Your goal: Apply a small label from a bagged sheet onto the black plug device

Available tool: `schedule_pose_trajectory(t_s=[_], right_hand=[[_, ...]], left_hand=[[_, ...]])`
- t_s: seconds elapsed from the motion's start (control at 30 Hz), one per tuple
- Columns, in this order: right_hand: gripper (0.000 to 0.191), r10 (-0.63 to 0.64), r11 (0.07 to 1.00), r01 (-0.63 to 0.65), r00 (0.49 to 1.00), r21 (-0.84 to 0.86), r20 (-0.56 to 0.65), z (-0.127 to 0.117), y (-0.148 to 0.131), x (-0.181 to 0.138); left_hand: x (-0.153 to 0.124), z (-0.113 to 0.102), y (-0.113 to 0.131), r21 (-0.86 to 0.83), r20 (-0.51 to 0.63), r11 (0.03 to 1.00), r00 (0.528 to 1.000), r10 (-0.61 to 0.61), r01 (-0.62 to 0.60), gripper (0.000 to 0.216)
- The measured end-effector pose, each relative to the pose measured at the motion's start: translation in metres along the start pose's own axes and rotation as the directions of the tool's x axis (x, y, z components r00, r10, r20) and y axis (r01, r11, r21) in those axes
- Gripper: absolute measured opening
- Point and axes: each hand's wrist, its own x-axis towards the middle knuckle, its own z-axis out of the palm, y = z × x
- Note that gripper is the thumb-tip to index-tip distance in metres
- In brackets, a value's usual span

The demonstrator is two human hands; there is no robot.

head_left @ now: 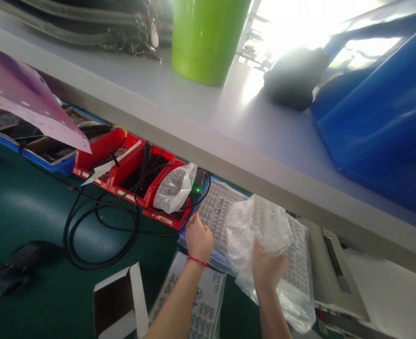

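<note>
Right hand (267, 269) is bunched tight around the clear plastic bag (260, 226). Left hand (198, 239) is curled on the parts tray (220, 186), fingertips hidden. The bag dragging across could sweep small parts loose.

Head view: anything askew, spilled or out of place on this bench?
Nothing looks spilled. A black cable sprawls in loose loops from the red bins onto the green mat, and a clear bag of parts hangs over one bin's rim. The right hand grips a crumpled plastic bag; the left hand rests fisted on a parts tray.
</note>
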Motion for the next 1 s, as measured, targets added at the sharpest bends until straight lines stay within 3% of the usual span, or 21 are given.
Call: schedule_pose_trajectory(t_s=[0.27,0.43,0.5,0.6,0.67,0.73,0.8,0.9,1.0], right_hand=[[0.045,0.042,0.999,-0.041,0.998,-0.007,0.041,0.000,-0.002,-0.002],[0.042,-0.007,1.000,0.009,0.998,-0.029,0.069,0.001,-0.010,-0.007],[0.044,-0.040,0.999,0.041,0.994,-0.008,0.104,0.000,-0.020,-0.008],[0.057,-0.110,0.989,0.084,0.968,0.122,0.226,-0.007,-0.037,-0.008],[0.061,-0.175,0.955,0.076,0.924,0.286,0.340,-0.013,-0.043,-0.008],[0.061,-0.268,0.901,0.072,0.867,0.427,0.420,-0.017,-0.042,-0.010],[0.058,-0.349,0.870,0.125,0.839,0.476,0.417,-0.016,-0.035,-0.010],[0.054,-0.399,0.868,0.232,0.851,0.439,0.341,-0.010,-0.024,-0.008],[0.058,-0.384,0.863,0.140,0.807,0.486,0.449,-0.010,-0.026,-0.002]], left_hand=[[0.008,-0.014,0.006,-0.154,-0.015,0.983,0.994,-0.104,0.101,0.052],[0.006,-0.014,0.006,-0.218,0.096,0.974,0.995,-0.033,0.053,0.019],[-0.005,-0.010,0.015,-0.289,0.114,0.957,0.993,0.033,0.001,0.017],[-0.027,-0.002,0.032,-0.552,0.159,0.829,0.966,0.205,-0.085,0.041],[-0.041,0.004,0.043,-0.734,0.228,0.677,0.925,0.303,-0.041,0.063],[-0.049,0.006,0.050,-0.801,0.302,0.598,0.887,0.349,0.037,0.076],[-0.053,0.005,0.055,-0.769,0.356,0.638,0.859,0.368,0.046,0.080],[-0.051,0.000,0.060,-0.700,0.391,0.714,0.833,0.392,-0.008,0.081],[-0.046,-0.004,0.060,-0.686,0.393,0.727,0.837,0.382,-0.009,0.084]])
